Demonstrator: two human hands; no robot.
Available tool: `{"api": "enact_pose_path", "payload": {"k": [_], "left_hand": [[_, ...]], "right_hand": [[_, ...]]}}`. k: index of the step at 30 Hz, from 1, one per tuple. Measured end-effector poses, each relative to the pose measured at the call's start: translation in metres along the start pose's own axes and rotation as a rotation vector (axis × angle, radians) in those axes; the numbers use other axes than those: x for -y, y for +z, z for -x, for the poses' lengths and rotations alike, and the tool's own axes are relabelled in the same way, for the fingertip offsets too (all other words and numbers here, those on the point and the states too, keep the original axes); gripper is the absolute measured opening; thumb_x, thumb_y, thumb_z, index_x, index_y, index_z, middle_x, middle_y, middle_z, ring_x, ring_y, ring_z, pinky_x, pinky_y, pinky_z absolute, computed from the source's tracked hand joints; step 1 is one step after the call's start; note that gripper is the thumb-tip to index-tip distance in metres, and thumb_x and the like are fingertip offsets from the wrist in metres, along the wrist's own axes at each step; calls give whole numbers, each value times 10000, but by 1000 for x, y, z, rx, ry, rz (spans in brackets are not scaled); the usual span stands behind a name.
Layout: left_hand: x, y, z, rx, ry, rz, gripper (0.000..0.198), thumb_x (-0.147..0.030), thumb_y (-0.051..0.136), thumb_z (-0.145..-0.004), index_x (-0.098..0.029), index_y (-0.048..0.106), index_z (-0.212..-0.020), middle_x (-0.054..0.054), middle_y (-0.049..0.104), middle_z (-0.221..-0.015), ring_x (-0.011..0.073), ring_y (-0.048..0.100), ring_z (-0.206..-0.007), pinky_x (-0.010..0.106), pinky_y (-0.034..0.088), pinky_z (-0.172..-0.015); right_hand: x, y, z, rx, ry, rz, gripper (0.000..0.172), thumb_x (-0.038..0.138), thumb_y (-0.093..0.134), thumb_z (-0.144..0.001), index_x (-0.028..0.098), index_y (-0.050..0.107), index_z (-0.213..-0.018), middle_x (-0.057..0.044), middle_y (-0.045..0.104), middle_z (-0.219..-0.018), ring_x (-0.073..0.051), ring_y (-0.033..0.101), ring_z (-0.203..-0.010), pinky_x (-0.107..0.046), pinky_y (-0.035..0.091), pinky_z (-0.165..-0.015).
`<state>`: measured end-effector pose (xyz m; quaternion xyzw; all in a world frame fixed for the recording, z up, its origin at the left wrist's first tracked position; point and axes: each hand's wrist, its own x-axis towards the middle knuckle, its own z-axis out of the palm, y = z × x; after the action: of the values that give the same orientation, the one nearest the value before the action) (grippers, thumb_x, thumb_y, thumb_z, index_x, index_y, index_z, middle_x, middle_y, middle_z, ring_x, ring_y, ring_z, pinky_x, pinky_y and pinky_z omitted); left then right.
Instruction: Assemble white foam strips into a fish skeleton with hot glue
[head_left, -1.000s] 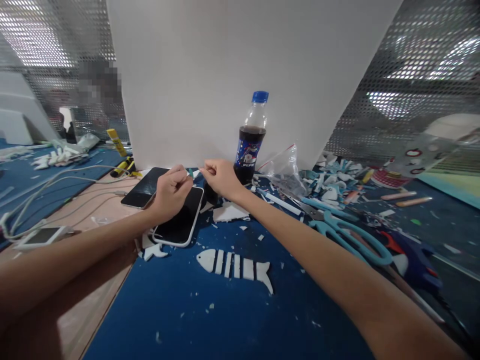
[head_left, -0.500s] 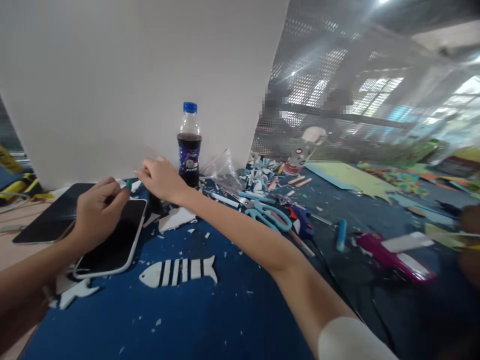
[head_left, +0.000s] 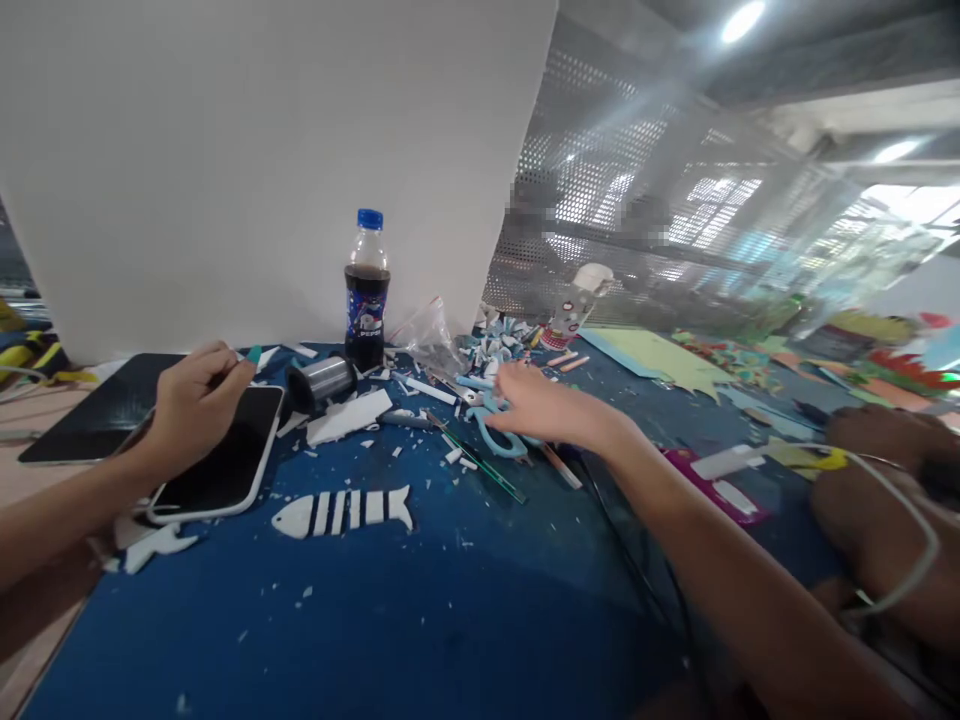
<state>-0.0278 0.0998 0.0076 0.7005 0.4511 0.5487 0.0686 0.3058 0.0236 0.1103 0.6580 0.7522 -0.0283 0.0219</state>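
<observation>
My left hand [head_left: 196,410] is curled closed above a white-edged smartphone [head_left: 225,470]. A small green tip [head_left: 253,355] sticks out by its thumb; the rest of whatever it holds is hidden. My right hand [head_left: 544,400] hovers over light-blue-handled scissors [head_left: 501,435], thumb apart from the fingers, with nothing visible in its grasp. Just left of the scissors lies a thin green stick [head_left: 484,465]. On the blue table in front, white pieces form a fish shape [head_left: 343,512]. A spool [head_left: 322,382] lies on its side beside a white scrap [head_left: 349,416].
A Pepsi bottle [head_left: 367,300] stands against a white board [head_left: 247,180]. Behind the scissors are a clear plastic bag [head_left: 431,338] and a heap of scraps [head_left: 499,342]. A dark tablet [head_left: 97,410] lies left. Another person's hands [head_left: 877,490] are at right, near a magenta tool [head_left: 720,485].
My right hand has moved right, from beside the left hand to the scissors, uncovering the spool. My left hand stays closed over the phone. The view has shifted slightly.
</observation>
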Motion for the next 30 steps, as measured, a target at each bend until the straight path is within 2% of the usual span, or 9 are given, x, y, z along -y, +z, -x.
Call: {"api": "enact_pose_path", "payload": {"k": [3, 6, 10, 14, 16, 20, 23, 26, 30], "left_hand": [[3, 1, 0, 8, -15, -10, 391, -214, 563, -826, -165, 344, -505, -63, 333, -536, 72, 335, -510, 232, 298, -543], [7, 1, 0, 30, -58, -28, 276, -326, 557, -896, -146, 541, -688, -38, 508, -651, 84, 468, -575, 239, 426, -582], [15, 2, -1, 40, -140, -28, 267, -358, 542, -915, -143, 603, -1061, 59, 641, -1024, 159, 628, -856, 347, 548, -761], [23, 4, -3, 24, -214, -9, 290, -345, 547, -914, -153, 587, -1127, 80, 623, -1124, 186, 625, -953, 390, 545, -826], [27, 5, -4, 22, -250, 1, 308, -346, 555, -909, -143, 578, -1140, 82, 622, -1122, 191, 627, -957, 398, 546, -823], [33, 8, -5, 3, -305, 43, 298, -345, 549, -913, -151, 581, -1137, 83, 622, -1125, 187, 626, -955, 394, 545, -826], [38, 11, -6, -32, -325, 102, 304, -347, 548, -913, -151, 578, -1142, 84, 619, -1133, 190, 624, -964, 399, 543, -831], [41, 13, -7, -62, -334, 158, 309, -349, 548, -913, -151, 576, -1148, 85, 617, -1140, 193, 623, -970, 402, 543, -834], [40, 12, -8, -73, -328, 196, 293, -348, 538, -919, -160, 582, -1138, 85, 618, -1141, 186, 622, -964, 394, 543, -834]], "right_hand": [[-32, 33, 17, 88, 173, 51, 282, 319, 575, -924, 151, 586, -1150, -84, 613, -1141, -203, 624, -956, -400, 534, -811], [-38, 51, 19, 83, 269, 56, 336, 313, 581, -921, 155, 558, -1217, -102, 579, -1230, -234, 607, -1042, -442, 522, -863], [-32, 54, 11, 121, 304, -8, 329, 312, 579, -923, 155, 562, -1212, -101, 586, -1218, -228, 612, -1028, -434, 526, -855], [-31, 40, -3, 220, 313, -125, 303, 314, 578, -924, 154, 581, -1182, -95, 602, -1189, -218, 623, -997, -410, 535, -836], [-33, 28, -6, 269, 294, -212, 282, 331, 578, -921, 152, 602, -1138, -73, 626, -1132, -209, 636, -946, -386, 546, -795], [-35, 4, 5, 369, 237, -465, 318, 434, 643, -798, 136, 678, -694, -103, 688, -729, -230, 665, -695, -315, 524, -608], [-29, -5, 22, 426, 184, -676, 335, 519, 606, -754, 189, 666, -743, -137, 710, -829, -237, 688, -740, -328, 542, -657], [-10, 0, 32, 331, 158, -1026, 357, 559, 700, -630, 233, 681, -774, -143, 688, -868, -200, 649, -658, -303, 529, -601], [32, 22, 22, 165, 64, -968, 660, 826, 358, -701, 224, 622, -647, -59, 511, -511, -121, 398, -349, -282, 366, -356]]}}
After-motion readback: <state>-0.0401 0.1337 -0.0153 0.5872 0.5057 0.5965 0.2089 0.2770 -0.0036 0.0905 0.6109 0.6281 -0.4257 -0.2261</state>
